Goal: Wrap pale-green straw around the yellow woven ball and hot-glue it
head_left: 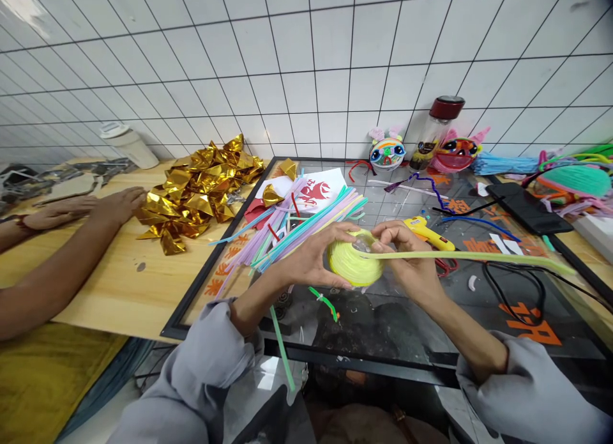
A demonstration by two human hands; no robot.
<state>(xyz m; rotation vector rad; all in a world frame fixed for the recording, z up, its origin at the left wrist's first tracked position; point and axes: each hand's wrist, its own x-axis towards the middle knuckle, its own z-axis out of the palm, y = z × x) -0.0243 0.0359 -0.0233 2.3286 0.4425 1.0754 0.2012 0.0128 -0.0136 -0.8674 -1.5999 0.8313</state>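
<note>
A round ball wound with yellow pipe cleaner is in front of me, above the table. My left hand wraps around its left side, thumb below and fingers on top. At its right edge my right hand pinches a yellow pipe cleaner, whose long free end stretches far to the right. A pale, shiny patch near the ball's top is uncovered. Behind my left hand lies a bundle of pastel pipe cleaners. A yellow glue gun rests beyond my right hand, near red-handled scissors.
At left, another person's hands rest beside crumpled gold foil pieces. Two decorated animal-face balls, one white and one pink, stand by a bottle. A black phone and a black cable lie at right.
</note>
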